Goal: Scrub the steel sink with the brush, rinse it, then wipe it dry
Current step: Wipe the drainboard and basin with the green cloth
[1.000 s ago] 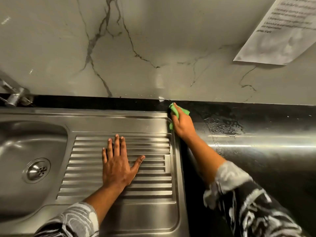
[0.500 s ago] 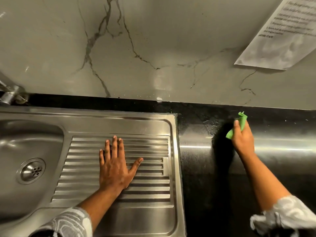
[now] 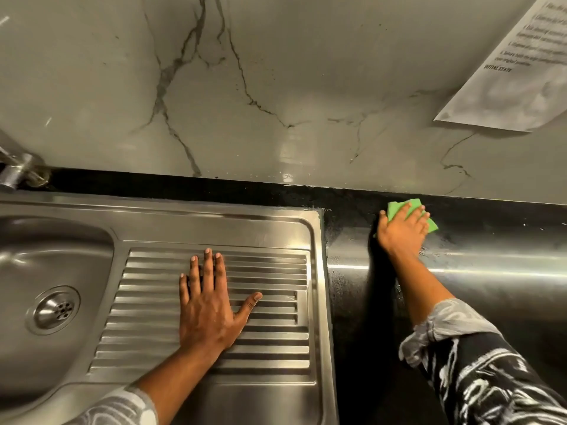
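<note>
Nearest to you, the black-and-white patterned sleeve (image 3: 484,372) of your right arm enters from the bottom edge and is cut off there. Your left hand (image 3: 208,305) lies flat on the ribbed draining part of the stainless steel sink (image 3: 260,400). Its fingers are straight, the thumb is spread to the right, and it holds nothing. To its left, the round basin with the metal drain strainer (image 3: 56,309) is cut by the left edge.

Your right arm reaches forward over the glossy black countertop (image 3: 368,348), just beside the right rim of the sink. Your right hand (image 3: 402,230) presses down on the small folded green cloth (image 3: 395,208) with the fingers spread over it, not curled round it. The cloth lies on the countertop, apart from the sink and close to the wall. The hand hides most of the cloth.

To the right of the cloth the countertop continues to the frame edge. At the far left, only the base of the chrome tap (image 3: 15,173) shows. Behind stands the grey-veined marble wall (image 3: 276,87), with a printed paper sheet (image 3: 515,87) at the top right. Its text is too small to read.
</note>
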